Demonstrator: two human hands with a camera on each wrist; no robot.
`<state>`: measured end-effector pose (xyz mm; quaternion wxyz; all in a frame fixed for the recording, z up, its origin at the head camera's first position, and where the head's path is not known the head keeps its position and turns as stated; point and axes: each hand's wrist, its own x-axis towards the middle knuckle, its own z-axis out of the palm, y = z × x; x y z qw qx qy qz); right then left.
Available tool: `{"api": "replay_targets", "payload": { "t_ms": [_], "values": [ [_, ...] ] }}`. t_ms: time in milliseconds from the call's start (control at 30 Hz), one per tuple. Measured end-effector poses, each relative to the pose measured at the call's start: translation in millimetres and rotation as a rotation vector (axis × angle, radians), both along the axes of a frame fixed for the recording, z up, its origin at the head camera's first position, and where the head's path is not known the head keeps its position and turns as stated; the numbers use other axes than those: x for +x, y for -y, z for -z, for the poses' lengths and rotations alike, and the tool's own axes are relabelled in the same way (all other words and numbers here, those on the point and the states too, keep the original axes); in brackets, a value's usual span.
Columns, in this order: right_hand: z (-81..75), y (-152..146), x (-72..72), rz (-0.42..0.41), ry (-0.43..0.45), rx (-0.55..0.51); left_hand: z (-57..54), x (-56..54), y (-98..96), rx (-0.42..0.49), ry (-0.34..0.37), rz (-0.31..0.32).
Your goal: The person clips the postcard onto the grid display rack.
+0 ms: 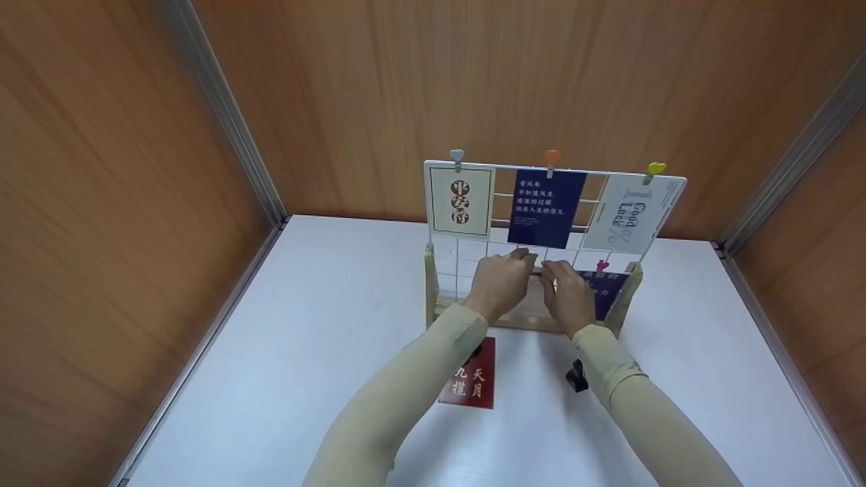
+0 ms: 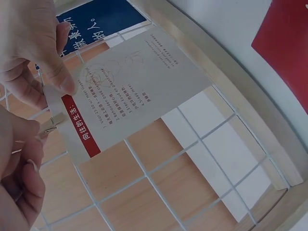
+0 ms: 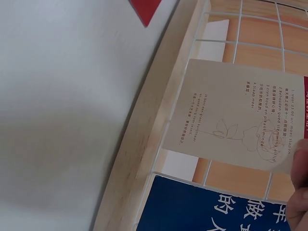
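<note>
A cream card (image 2: 139,91) with a red band and printed text lies against the lower middle of a white wire grid (image 2: 147,174). My right hand (image 1: 570,297) pinches its top edge, the thumb flat on the front, as the right wrist view shows too (image 3: 299,185). In the left wrist view, my left hand (image 2: 21,168) pinches a small clip (image 2: 52,124) that sits at the card's top edge. The clip's far end is hidden by the fingers. Just right of my right hand, a dark blue card (image 1: 609,291) hangs under a pink heart clip (image 1: 602,266).
Along the grid's top hang a cream card (image 1: 460,203), a blue card (image 1: 547,210) and a grey-white card (image 1: 632,215), each with a heart clip. A wooden base (image 1: 626,297) supports the grid. On the white table lie a red card (image 1: 477,382) and a black object (image 1: 576,377).
</note>
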<state>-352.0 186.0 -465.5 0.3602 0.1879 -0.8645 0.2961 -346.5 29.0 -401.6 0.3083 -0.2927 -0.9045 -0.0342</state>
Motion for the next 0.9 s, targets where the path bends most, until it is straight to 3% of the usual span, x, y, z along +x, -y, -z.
{"api": "replay_targets", "payload": {
  "t_ms": [167, 367, 533, 667, 900],
  "values": [
    [3.2, 6, 3.2, 0.002, 0.018, -0.003, 1.5, 8.1, 9.9, 0.040, 0.006, 0.036],
    [1.9, 9, 6.5, 0.009, 0.093, 0.021, -4.1, 18.1, 21.3, 0.099, 0.090, 0.104],
    [-1.6, 5, 7.3, 0.030, 0.018, 0.013, -9.7, 24.8, 28.2, 0.114, 0.174, 0.141],
    [-1.2, 2, 9.0, 0.034, -0.042, -0.013, -7.9, 30.9, 37.4, 0.125, 0.239, 0.120],
    [-5.2, 2, 20.5, 0.080, -0.035, -0.032, 0.2, 46.3, 61.7, 0.165, 0.303, 0.072]
  ]
}}
